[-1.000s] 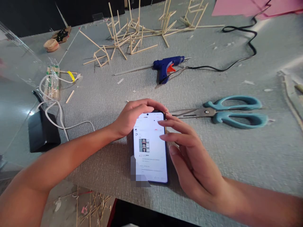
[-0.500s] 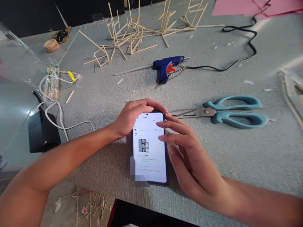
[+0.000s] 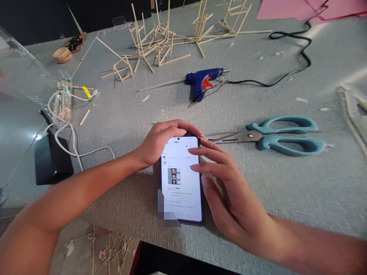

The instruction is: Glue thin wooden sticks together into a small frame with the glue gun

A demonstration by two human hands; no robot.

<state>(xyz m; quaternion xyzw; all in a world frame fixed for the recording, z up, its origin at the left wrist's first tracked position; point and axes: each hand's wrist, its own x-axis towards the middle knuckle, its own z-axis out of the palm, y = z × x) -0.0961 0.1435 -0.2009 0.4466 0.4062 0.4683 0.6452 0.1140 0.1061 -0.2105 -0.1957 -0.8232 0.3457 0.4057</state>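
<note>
A smartphone (image 3: 186, 191) with a lit white page of text and small pictures rests on the grey textured table, its lower left blurred out. My left hand (image 3: 163, 139) curls round the phone's top edge, thumb along the rim and fingers behind it. Over the right side of the screen, my right hand (image 3: 229, 183) is open, fingers spread and two fingertips above or on the glass; contact is hard to tell. Its thumb lies by the phone's right edge. Scissors (image 3: 250, 135) with blue-green handles lie just beyond my right hand, blade tips hidden near my fingers.
A blue glue gun (image 3: 200, 82) with a black cord lies beyond the phone. Behind it stand joined wooden-stick frames (image 3: 155, 46). At left are a black box (image 3: 53, 160), a white cable (image 3: 73, 141) and bagged sticks (image 3: 63, 99). Pink sheets (image 3: 281, 9) lie far right.
My right hand has shifted very slightly left over the phone screen. My left hand and the phone look unmoved.
</note>
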